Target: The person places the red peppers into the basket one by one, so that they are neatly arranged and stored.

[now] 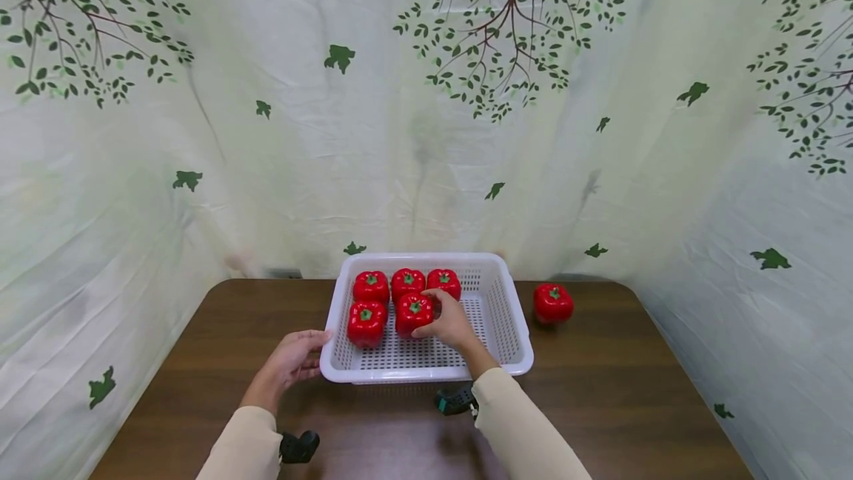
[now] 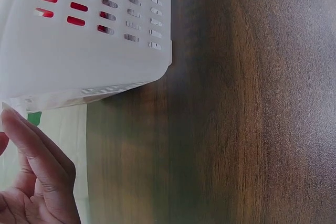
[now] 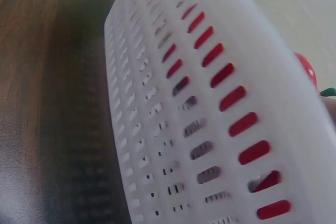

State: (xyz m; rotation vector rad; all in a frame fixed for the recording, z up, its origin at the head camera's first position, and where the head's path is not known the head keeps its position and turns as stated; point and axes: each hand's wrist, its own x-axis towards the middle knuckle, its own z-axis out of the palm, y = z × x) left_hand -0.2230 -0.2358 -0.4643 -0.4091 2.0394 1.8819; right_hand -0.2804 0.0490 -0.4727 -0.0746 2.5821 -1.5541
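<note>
A white perforated plastic basket [image 1: 426, 374] holds several shiny red bell peppers with green stems, grouped in its left and middle part. My right hand [image 1: 452, 321] reaches over the basket's front rim and grips the front middle bell pepper [image 1: 414, 314], thumb on the near side and fingers on the far side. Another bell pepper [image 1: 366, 324] sits just left of it. At the basket's left rim, my left hand [image 1: 296, 358] touches the edge with its fingertips; in the left wrist view its fingers [image 2: 39, 153] look fairly straight. The basket wall [image 3: 173, 98] hides most of the right hand in the right wrist view.
One more red bell pepper [image 1: 553, 304] stands on the brown wooden table [image 1: 600, 391], to the right of the basket. Behind and beside the table hangs a pale curtain [image 1: 426, 132] printed with leaves and branches. Dark wrist devices [image 1: 300, 447] sit at both sleeves.
</note>
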